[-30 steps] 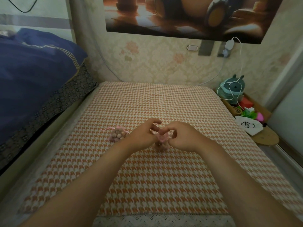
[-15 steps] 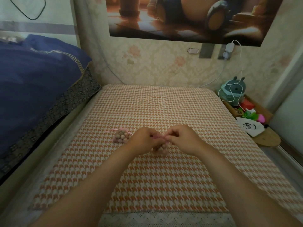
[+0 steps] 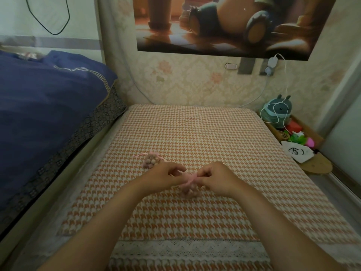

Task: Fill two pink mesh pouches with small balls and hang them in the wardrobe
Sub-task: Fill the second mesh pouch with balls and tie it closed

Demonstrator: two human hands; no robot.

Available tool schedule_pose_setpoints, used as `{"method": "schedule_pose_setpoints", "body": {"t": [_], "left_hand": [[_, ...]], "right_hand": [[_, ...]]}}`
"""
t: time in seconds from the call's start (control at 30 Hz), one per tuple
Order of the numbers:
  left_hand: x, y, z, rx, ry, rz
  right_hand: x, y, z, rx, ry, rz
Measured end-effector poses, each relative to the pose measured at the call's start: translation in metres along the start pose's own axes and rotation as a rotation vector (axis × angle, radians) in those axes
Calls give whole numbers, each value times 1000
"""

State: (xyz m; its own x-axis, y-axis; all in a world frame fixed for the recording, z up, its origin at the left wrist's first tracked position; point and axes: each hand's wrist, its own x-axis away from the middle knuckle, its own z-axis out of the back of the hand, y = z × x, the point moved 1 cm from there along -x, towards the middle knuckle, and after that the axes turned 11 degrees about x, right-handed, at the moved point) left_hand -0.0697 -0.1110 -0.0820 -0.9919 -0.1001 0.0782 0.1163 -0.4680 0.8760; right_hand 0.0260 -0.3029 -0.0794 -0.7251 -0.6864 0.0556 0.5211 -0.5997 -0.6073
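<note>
While the left hand (image 3: 164, 176) and right hand (image 3: 216, 178) pinch the drawstring (image 3: 192, 178) of the near pouch (image 3: 188, 190) in curled fingers, the filled pouch (image 3: 151, 162) lies just behind the left hand.

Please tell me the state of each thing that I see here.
Near pouch: filled, mouth gathered, on the cloth.
Drawstring: pulled between both hands.
Left hand: pinches the drawstring.
Right hand: pinches the drawstring.
Far pouch: filled, drawn shut, lying free.
Charger: plugged in.

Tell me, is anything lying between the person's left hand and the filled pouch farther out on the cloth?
Nothing visible. The far pouch lies just beyond the left hand, with only bare checked cloth between them. Both that hand and the right hand are pinching the near pouch at its strings.
</note>
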Motion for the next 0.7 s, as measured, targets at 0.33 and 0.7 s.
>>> {"method": "schedule_pose_setpoints", "body": {"t": [0.33,0.7], "left_hand": [[-1,-9,3,-81,70,18],[-7,-11,22,-28,37,40]], "right_hand": [[-7,6,3,36,23,-58],[-8,36,31,38,-63,-164]]}}
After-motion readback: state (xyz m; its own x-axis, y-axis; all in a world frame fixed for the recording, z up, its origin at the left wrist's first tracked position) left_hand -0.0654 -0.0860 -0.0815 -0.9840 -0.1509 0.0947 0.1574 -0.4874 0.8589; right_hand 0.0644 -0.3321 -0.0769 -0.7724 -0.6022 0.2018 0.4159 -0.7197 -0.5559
